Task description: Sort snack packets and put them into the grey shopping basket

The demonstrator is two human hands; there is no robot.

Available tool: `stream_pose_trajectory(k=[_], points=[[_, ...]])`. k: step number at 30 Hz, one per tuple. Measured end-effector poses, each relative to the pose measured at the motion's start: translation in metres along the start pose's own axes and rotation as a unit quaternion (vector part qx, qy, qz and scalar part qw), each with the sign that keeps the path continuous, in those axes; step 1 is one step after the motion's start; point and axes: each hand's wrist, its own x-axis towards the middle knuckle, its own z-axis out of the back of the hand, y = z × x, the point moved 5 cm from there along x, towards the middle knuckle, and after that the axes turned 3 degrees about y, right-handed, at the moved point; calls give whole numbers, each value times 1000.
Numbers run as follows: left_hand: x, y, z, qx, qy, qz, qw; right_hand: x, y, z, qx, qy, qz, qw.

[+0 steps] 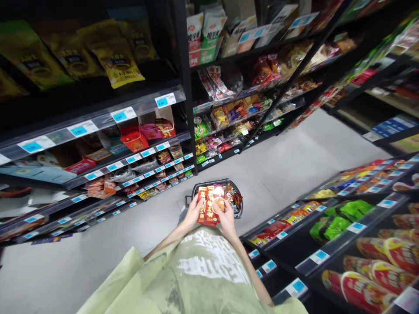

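Observation:
Two red snack packets with yellow lettering are held side by side in front of my body. My left hand [193,213] is closed on the left red snack packet [201,205], gripping its left edge. My right hand [226,218] is closed on the right red snack packet [212,198], with the thumb across its front. The packets overlap, and more red shows beneath their lower edge. Below and behind them is a black shopping basket [241,213] with packaged snacks [232,196] inside. The packets and my hands hide part of the basket.
A tall black shelf unit [182,93] stands ahead and to the left, with yellow snack bags [121,65] and small boxes. On the right, a lower shelf carries green bags [343,218] and red cups [369,288]. Grey floor [304,148] runs between the shelves.

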Motion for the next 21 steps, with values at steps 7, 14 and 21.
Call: stream_pose_trajectory(k=[7,14,21], points=[[1,-1,4,58,-1,-36,998,-2,3,-2,5,31,2,1000],[1,5,18,4,-59,-27,998,8,-7,48,16,-169,48,984],[-2,2,12,-17,-21,-16,1000,7,-33,23,76,-59,-69,993]])
